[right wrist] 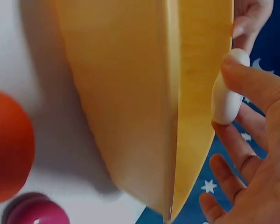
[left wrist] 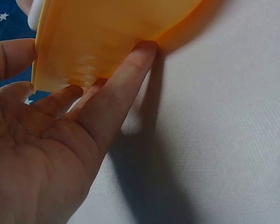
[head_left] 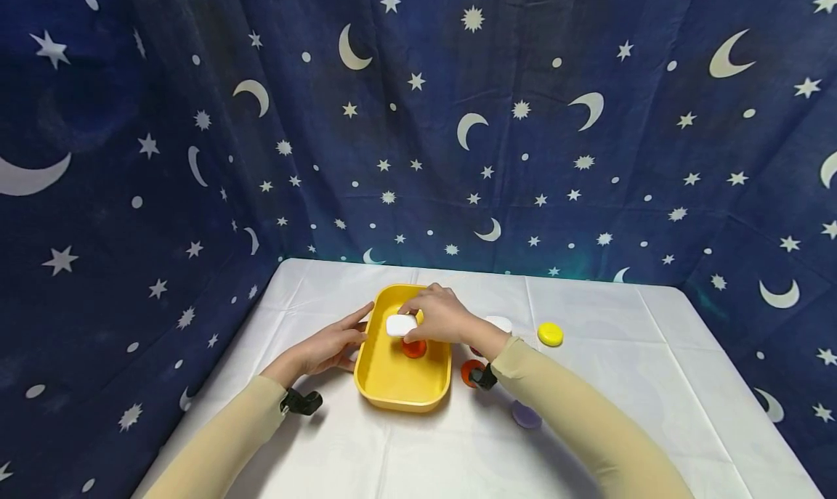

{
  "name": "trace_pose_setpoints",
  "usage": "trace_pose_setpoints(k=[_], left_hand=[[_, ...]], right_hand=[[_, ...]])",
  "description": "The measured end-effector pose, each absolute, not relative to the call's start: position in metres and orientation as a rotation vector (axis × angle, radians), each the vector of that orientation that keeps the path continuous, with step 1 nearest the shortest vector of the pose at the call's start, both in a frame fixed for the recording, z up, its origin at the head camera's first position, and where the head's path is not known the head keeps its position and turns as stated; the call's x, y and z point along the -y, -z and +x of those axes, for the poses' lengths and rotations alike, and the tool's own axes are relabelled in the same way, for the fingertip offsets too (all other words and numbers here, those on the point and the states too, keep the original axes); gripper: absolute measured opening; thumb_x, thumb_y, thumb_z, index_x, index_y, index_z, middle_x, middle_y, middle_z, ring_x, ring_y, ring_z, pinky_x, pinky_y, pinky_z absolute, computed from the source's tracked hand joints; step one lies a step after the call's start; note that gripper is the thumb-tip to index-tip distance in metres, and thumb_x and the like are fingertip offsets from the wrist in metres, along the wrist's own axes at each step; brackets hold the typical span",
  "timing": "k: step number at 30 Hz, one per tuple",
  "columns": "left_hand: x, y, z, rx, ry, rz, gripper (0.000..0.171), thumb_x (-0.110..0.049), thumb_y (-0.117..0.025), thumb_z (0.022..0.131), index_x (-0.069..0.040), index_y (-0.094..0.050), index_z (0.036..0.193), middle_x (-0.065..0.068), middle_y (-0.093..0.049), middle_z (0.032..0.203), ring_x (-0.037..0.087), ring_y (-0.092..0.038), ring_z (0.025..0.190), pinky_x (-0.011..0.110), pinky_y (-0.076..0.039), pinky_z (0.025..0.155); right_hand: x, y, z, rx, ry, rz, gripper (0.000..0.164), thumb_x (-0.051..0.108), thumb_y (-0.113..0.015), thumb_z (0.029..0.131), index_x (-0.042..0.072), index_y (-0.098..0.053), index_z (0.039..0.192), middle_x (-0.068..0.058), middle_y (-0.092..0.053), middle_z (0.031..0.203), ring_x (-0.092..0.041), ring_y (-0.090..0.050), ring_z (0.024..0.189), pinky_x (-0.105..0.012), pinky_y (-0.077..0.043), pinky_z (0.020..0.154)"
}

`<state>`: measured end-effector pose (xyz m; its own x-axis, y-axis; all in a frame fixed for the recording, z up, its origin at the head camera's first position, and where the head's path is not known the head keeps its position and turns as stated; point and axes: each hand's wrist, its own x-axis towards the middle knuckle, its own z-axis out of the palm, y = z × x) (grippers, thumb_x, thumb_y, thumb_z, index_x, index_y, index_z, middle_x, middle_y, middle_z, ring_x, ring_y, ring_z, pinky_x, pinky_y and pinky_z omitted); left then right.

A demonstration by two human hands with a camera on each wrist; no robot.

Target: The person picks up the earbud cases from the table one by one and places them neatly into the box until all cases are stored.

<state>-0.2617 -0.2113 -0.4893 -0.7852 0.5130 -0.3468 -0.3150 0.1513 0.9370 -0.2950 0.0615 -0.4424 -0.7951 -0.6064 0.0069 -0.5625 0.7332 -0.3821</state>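
My right hand (head_left: 441, 316) pinches a smooth white rounded piece (head_left: 401, 325) between thumb and fingers, above the inside of a yellow tub (head_left: 399, 394). In the right wrist view the same white piece (right wrist: 225, 100) shows as a thick, blunt-ended shape near the tub's rim. My left hand (head_left: 330, 345) rests against the tub's left side, with fairly straight, spread fingers touching its outer wall and rim. Inside the tub, below the right hand, lies an orange-red round piece (head_left: 414, 349), partly covered by that hand.
Right of the tub lie another white piece (head_left: 500, 322), a yellow disc (head_left: 551, 334), an orange-red round piece (head_left: 468, 372) and a purple disc (head_left: 526, 415). A magenta round piece (right wrist: 37, 212) sits beside the orange-red one. Behind the white-covered table (head_left: 621, 354) hangs a star-patterned curtain (head_left: 431, 136).
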Motion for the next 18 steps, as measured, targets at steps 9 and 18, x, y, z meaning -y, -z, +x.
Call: trace_pose_setpoints(k=[9, 18], left_hand=[[0.212, 0.491, -0.263, -1.794, -1.712, 0.205, 0.074, -0.015, -0.049, 0.106, -0.033, -0.01, 0.166, 0.022, -0.012, 0.168, 0.038, -0.054, 0.13, 0.051, -0.059, 0.084], [0.211, 0.491, -0.262, -1.784, -1.709, 0.207, 0.075, -0.014, -0.049, 0.105, -0.034, -0.009, 0.166, 0.021, -0.011, 0.169, 0.037, -0.051, 0.133, 0.051, -0.059, 0.086]], right_hand=[[-0.039, 0.447, -0.29, -2.841, 0.447, -0.894, 0.045, 0.049, -0.088, 0.077, 0.023, -0.077, 0.112, 0.01, -0.064, 0.095, -0.021, -0.047, 0.103, -0.046, -0.034, 0.102], [-0.033, 0.455, -0.288, -2.812, 0.396, -0.898, 0.052, 0.053, -0.082, 0.081, 0.023, -0.075, 0.122, 0.009, -0.069, 0.106, -0.02, -0.046, 0.108, -0.042, -0.036, 0.097]])
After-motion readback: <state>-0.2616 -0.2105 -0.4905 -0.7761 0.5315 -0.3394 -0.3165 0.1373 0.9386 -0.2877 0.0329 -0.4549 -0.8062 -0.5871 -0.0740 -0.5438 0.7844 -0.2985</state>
